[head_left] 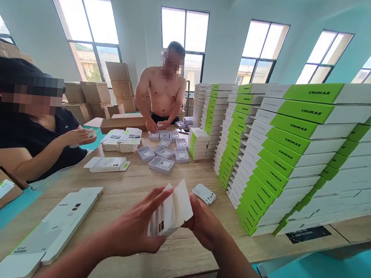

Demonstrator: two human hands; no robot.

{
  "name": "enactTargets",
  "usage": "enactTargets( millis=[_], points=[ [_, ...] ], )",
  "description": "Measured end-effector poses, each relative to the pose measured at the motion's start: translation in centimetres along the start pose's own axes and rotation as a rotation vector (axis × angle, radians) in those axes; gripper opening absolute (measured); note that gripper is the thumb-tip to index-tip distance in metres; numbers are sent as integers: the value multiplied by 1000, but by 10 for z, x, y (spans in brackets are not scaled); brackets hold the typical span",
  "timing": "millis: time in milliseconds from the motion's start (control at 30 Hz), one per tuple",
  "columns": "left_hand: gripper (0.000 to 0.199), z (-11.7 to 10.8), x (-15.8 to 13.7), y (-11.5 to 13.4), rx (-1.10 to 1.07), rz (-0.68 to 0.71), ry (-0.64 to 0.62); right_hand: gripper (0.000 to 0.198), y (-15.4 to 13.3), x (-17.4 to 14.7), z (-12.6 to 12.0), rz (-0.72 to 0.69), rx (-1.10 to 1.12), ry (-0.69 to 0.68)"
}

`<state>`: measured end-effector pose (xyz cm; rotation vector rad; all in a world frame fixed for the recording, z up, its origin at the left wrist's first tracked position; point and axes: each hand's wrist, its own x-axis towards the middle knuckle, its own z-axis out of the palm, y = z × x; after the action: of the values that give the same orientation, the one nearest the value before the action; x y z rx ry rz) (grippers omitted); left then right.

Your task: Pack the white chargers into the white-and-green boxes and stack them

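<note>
White printed cardboard carton (162,220) with a raised plain flap (183,201) is held above the wood-grain table (120,198). Left hand (136,225): fingers and thumb moderately spread, clasping opposite sides. Right hand (204,224): nearly closed at the flap's edge, fingertips partly hidden. Uneven pressure could crease the flap; a slack left grasp could let the carton slip

CEUKAZ in black on the green bands (288,108) of the stacked boxes (277,164), right side; top one also carries small print, looks like FAST CHARGING, on white. CEUKAZ again on the flat cartons (55,220), lower left. Held box (165,217), card stack (204,194), black label (309,234): print illegible.
</note>
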<state>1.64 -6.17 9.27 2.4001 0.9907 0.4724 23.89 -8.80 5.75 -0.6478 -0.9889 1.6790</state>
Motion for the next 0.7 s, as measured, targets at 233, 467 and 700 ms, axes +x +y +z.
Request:
enactTargets(
  millis=[233, 467, 700],
  points=[
    [96, 8, -6, -5, 195, 172, 32, 44, 7, 1, 3, 65, 114, -67],
    [86, 24, -6, -1, 340, 254, 160, 42, 3, 8, 7, 117, 24, 17],
    [88, 32, -3, 1, 428, 266, 239, 39, 4, 8, 6, -38, -572, 70]
  ],
)
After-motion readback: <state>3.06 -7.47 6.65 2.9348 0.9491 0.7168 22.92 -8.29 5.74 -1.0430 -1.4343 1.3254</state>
